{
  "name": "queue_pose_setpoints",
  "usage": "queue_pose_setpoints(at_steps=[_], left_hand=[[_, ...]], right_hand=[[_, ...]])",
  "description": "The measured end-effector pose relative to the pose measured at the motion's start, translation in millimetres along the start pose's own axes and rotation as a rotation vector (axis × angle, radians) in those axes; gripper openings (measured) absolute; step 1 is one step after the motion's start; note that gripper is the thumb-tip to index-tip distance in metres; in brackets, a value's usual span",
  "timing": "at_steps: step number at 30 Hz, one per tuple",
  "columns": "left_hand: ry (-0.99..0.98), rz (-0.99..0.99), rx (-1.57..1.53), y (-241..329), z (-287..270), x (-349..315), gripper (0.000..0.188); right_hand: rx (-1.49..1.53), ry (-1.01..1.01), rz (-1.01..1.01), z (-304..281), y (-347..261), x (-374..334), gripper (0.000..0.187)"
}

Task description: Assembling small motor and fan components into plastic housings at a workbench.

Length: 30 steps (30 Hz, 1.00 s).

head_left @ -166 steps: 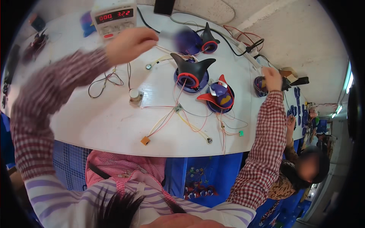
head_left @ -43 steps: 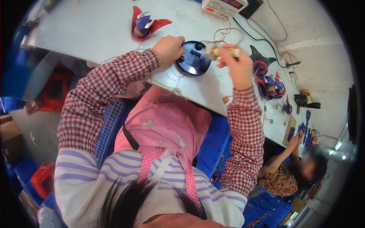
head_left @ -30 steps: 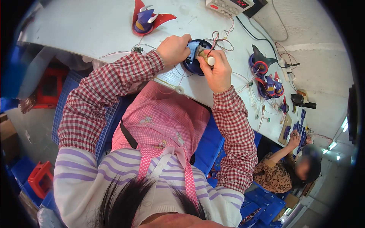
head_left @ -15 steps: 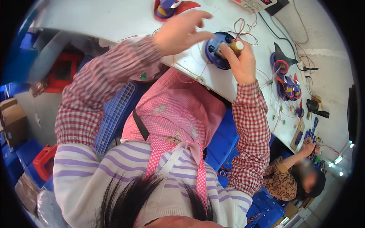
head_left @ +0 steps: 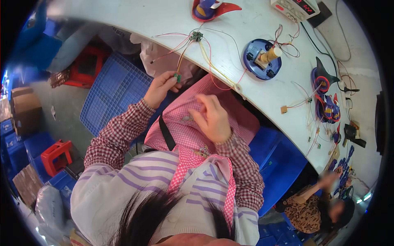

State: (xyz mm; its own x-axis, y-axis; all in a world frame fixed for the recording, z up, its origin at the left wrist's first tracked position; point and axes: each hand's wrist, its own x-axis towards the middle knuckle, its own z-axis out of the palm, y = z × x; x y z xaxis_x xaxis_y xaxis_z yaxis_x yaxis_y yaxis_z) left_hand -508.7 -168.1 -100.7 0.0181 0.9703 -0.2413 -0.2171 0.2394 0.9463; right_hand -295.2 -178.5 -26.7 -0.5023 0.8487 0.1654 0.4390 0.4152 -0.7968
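My left hand is closed in a pinch on a small green circuit board, just off the table's near edge. Thin wires run from it up to a larger circuit board lying on the white table. Above my lap, my right hand is empty, its fingers bent and apart. A round dark-blue plastic base rests on the table to the right, with a pale cylinder standing on it. Red and yellow wires trail from the boards toward a small white ring at the table edge.
A red and purple plastic piece lies at the back. Far right stand a power supply and several coloured plastic parts with wires. Another person works at the lower right. A blue crate and red stool are at left.
My right hand has let go of the cylinder on the blue base and moved down over my lap. My left hand has come down to the table edge and taken the small green circuit board.
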Motion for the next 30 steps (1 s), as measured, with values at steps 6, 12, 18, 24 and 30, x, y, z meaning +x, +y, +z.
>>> queue_pose_setpoints(at_steps=[6, 12, 18, 24, 30], left_hand=[[-0.174, -0.34, -0.69, 30, 30, -17, 0.042], [-0.365, -0.217, -0.991, 19, 43, -12, 0.043], [-0.319, -0.261, -0.985, 25, 64, -12, 0.048], [-0.354, -0.309, -0.94, 38, 75, -8, 0.036], [-0.139, -0.365, -0.149, 61, 57, -35, 0.025]], right_hand=[[0.424, 0.182, 0.05, 27, 16, 27, 0.028], [1.05, 0.036, 0.274, 19, 21, 35, 0.021], [0.747, 0.133, 0.076, 14, 28, 38, 0.018], [0.649, 0.167, 0.047, -1, 35, 33, 0.016], [0.601, 0.186, 0.05, -14, 43, 32, 0.017]])
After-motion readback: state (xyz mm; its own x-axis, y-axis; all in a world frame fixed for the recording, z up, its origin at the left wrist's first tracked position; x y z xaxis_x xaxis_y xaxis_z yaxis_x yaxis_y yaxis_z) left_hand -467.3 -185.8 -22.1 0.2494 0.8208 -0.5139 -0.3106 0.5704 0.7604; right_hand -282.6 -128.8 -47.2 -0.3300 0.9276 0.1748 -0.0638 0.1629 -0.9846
